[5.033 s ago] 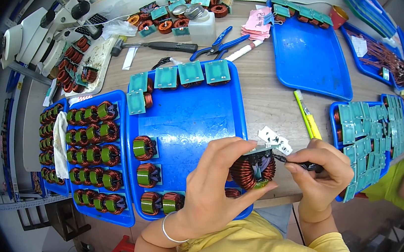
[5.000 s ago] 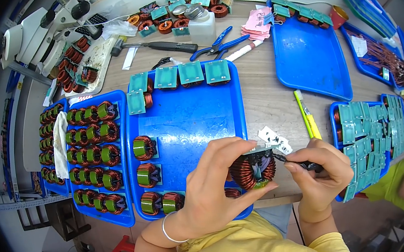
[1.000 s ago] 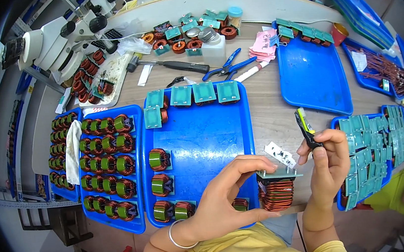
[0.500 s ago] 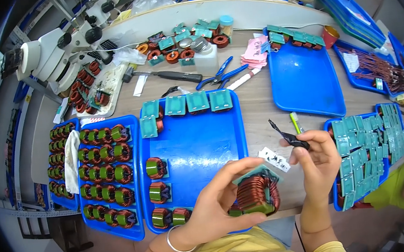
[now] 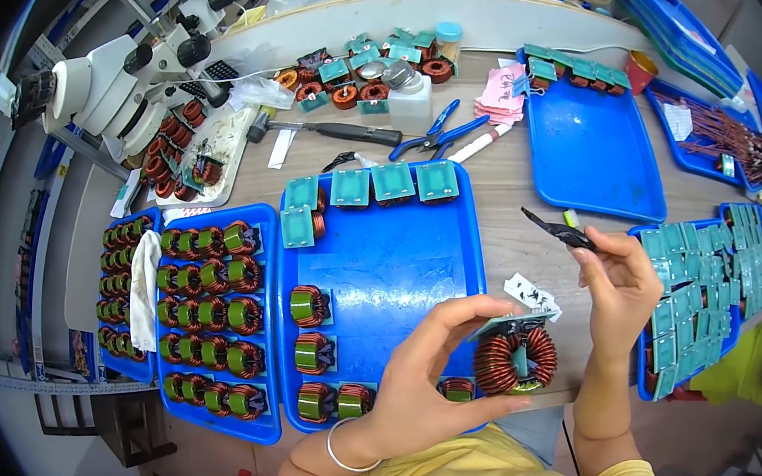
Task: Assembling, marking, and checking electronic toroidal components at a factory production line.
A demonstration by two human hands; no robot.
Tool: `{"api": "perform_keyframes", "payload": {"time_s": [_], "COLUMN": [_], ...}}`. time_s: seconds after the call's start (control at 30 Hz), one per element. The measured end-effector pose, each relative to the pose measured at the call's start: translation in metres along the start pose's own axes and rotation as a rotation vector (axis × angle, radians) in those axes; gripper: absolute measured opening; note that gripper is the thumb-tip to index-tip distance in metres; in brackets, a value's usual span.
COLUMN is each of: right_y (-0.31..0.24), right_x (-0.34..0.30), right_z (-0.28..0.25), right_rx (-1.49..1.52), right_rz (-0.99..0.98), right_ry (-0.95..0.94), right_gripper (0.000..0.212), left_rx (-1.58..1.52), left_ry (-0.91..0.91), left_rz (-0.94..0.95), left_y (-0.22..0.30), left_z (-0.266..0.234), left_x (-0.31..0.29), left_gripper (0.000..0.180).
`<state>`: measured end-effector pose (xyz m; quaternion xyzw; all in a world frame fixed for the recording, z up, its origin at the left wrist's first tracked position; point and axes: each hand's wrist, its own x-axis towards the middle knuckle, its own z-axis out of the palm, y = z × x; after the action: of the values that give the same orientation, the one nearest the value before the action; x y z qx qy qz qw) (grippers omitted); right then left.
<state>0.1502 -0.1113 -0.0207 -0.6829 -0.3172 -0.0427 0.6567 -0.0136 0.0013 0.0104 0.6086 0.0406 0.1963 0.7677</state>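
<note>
My left hand (image 5: 416, 380) grips a copper-wound toroidal coil (image 5: 499, 363) by its edges, thumb below and fingers above. A green circuit board (image 5: 494, 326) is fixed to the coil's top side; the coil's round opening faces me. Between the thumb and fingers of my right hand (image 5: 622, 290) are black tweezers (image 5: 560, 229), their pointed end aimed up and left, apart from the coil. Below my left hand is a blue tray (image 5: 383, 256) with coils along its left side and board-topped ones at its far edge.
Blue trays of coils (image 5: 212, 318) stand at left, beside a white cloth (image 5: 144, 288). Green boards (image 5: 684, 297) fill trays at right. Behind lie blue-handled pliers (image 5: 440, 137), a hammer (image 5: 331, 133) and a clear bottle (image 5: 410, 103). A microscope (image 5: 114, 80) stands far left.
The coil has been turned in my left hand, so its opening now faces me. My right hand with the tweezers has shifted slightly right and up. The whole view has shifted a little.
</note>
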Motion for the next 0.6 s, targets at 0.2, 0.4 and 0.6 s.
{"api": "perform_keyframes", "payload": {"time_s": [0.2,0.4,0.6], "right_y": [0.001,-0.004,-0.009], "right_x": [-0.001,0.001,0.006], "right_z": [-0.003,-0.003,0.007], "right_rx": [-0.023,-0.003,0.077], "right_rz": [-0.068,0.004,0.106], "right_ry": [-0.056,-0.032,0.008], "right_gripper": [0.014,0.009,0.019], "left_rx": [0.123,0.103,0.074], "left_ry": [0.022,-0.036,-0.030], "left_rz": [0.028,0.072,0.095], "left_y": [0.000,-0.002,-0.006], "left_z": [-0.001,-0.001,-0.002], "left_x": [0.000,0.003,0.001], "left_gripper": [0.070,0.063,0.065]}}
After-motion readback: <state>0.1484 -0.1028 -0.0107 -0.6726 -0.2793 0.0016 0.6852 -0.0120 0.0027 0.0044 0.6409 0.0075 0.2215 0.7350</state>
